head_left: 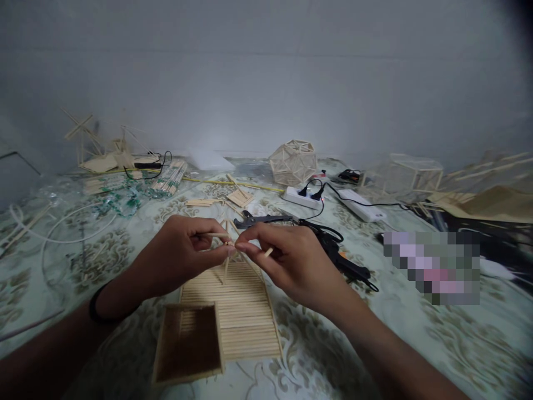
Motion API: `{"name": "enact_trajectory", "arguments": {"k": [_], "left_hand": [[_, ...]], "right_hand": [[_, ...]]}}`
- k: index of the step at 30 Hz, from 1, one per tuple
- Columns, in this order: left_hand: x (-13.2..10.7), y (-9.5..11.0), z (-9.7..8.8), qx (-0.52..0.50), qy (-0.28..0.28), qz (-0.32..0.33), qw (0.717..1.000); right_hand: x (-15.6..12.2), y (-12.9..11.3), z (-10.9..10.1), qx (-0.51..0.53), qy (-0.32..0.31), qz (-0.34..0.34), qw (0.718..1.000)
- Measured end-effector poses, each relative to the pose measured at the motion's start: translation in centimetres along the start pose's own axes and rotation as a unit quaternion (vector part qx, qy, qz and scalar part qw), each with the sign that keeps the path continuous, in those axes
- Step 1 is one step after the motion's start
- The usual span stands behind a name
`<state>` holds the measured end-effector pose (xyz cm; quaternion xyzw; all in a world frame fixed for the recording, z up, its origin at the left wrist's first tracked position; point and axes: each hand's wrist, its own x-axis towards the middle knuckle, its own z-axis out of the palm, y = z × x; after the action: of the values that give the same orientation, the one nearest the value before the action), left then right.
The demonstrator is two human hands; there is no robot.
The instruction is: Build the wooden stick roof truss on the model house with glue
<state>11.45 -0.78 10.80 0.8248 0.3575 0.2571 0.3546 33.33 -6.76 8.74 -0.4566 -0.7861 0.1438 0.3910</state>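
Observation:
My left hand (pixel 179 253) and my right hand (pixel 283 258) meet above a flat panel of wooden sticks (pixel 241 311) lying on the patterned cloth. Each hand pinches thin wooden sticks (pixel 220 235), fingertips almost touching. A short stick end (pixel 268 252) pokes out under my right fingers. An open wooden box (pixel 188 343) rests against the panel's near left corner. My left wrist wears a dark band (pixel 95 308).
Black pliers (pixel 260 219) and a black glue gun (pixel 345 261) with its cord lie just beyond my hands. Farther back sit a stick polyhedron (pixel 293 161), a white power strip (pixel 302 197), stick bundles (pixel 170 178) and stick frames (pixel 410 175).

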Motion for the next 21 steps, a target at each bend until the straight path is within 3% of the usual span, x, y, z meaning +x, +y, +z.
{"name": "enact_trajectory", "arguments": {"k": [5,11,15,21], "left_hand": [[0.1,0.0,0.2,0.004,-0.003,-0.008,1.0],[0.1,-0.2,0.5,0.011,-0.004,-0.009,1.0],[0.1,-0.1,0.4,0.024,-0.002,-0.013,1.0],[0.0,-0.3,0.1,0.021,-0.006,-0.016,1.0]], "right_hand": [[0.0,-0.1,0.0,0.017,0.011,0.012,1.0],[-0.1,-0.2,-0.4,0.085,0.006,0.073,0.994],[-0.5,0.7,-1.0,0.139,0.052,0.095,0.984],[-1.7,3.2,-3.3,0.308,0.14,0.136,0.931]]}}
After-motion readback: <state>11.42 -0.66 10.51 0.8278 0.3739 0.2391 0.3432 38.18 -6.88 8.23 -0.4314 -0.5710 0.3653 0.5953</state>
